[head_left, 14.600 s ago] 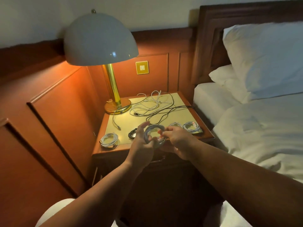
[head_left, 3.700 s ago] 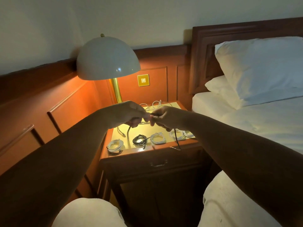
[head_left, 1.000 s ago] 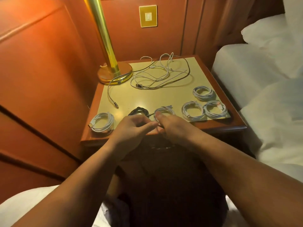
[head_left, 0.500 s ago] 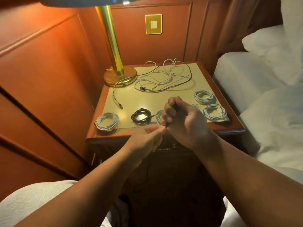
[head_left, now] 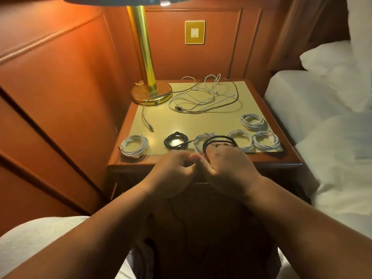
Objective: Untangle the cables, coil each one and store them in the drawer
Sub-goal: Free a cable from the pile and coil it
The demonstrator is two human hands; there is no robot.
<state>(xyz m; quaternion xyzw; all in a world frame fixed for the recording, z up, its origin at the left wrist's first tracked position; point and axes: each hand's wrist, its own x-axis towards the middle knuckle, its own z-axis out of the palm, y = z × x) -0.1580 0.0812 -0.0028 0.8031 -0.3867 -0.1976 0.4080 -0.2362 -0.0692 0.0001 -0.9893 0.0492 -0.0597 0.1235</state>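
Black cable (head_left: 219, 138) now looped around right hand (head_left: 227, 168); left hand (head_left: 173, 170) pinches its tail. Limp, light; grip the loops together over near counter (head_left: 201, 160).

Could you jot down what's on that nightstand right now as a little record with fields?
surface: wooden nightstand with a pale yellow top
coiled white cables: five, along the front edge, e.g. far-left coil
coiled black cable: one, lying beside them
loose tangle: white and dark cables near the back
in hand: black cable loop, held by the right hand; left hand pinches its tail
lamp: brass base
drawer: shut
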